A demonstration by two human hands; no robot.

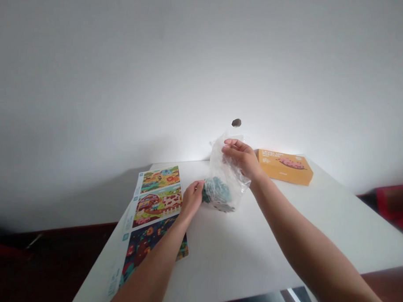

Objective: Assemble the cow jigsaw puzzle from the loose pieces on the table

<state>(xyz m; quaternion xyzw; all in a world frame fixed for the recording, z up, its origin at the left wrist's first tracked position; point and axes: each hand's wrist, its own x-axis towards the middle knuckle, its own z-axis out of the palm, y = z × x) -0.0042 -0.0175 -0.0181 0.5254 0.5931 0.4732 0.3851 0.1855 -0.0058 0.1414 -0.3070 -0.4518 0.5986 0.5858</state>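
A clear plastic bag (218, 161) with teal and dark green puzzle pieces (218, 189) in its lower part is held up over the white table. My right hand (243, 157) pinches the crinkled upper part of the bag between thumb and fingers. At the bag's lower left end, my left hand (193, 196) is closed with its fingertips against the dark green pieces. Whether the bag's film lies between those fingers and the pieces I cannot tell. The bag's opening cannot be made out.
Left on the white table (232, 264) lies a picture sheet (157, 205) with several colourful scenes, partly covered by my left forearm. An orange puzzle box (284, 168) rests at the back right. Behind the table rises a white wall (198, 72) with a small dark hole (236, 122).
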